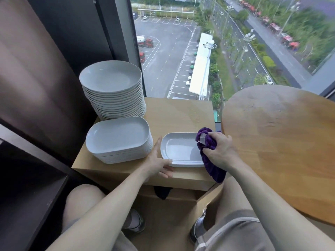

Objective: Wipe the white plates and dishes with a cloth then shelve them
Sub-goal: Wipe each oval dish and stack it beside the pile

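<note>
A single white rectangular dish [178, 151] lies near the front edge of a low wooden stand [181, 115]. My right hand [220, 151] grips a bunched purple cloth [208, 142] over the dish's right end, and the cloth's tail hangs past the stand's edge. My left hand [159, 163] lies at the dish's left front corner with straight fingers against its rim. To the left sits a stack of white rectangular dishes [117, 138]. Behind it rises a tall stack of round white plates [112, 87].
A round wooden table [281, 138] stands close on the right. A dark shelf unit [27, 178] fills the left side. A large window behind the stand looks down on a car park. My knees are under the stand's front edge.
</note>
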`<state>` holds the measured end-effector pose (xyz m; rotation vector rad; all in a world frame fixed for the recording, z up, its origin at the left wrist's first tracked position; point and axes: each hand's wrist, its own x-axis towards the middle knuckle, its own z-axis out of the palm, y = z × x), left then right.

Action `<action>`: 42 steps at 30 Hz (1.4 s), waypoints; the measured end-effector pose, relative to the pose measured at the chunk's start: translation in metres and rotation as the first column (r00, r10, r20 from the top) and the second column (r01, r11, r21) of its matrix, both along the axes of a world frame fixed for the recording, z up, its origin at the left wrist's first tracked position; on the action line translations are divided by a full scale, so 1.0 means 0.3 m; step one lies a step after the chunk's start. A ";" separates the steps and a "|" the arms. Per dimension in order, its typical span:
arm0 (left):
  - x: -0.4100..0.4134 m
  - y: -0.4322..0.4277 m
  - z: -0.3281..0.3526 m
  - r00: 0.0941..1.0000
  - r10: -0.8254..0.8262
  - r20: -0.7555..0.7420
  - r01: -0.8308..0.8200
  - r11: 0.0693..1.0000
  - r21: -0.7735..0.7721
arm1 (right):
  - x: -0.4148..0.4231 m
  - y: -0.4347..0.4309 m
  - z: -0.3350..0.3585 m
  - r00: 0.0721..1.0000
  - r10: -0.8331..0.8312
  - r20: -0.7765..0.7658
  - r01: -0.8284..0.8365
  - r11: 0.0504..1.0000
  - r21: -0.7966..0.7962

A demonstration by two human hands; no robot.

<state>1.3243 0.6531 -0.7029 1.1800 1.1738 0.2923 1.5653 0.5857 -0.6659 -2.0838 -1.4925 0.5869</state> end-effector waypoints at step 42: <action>-0.019 -0.009 -0.053 0.986 -0.023 0.164 0.014 0.998 0.056 | -0.267 0.197 0.008 0.709 0.639 0.299 -0.489 0.750 -0.445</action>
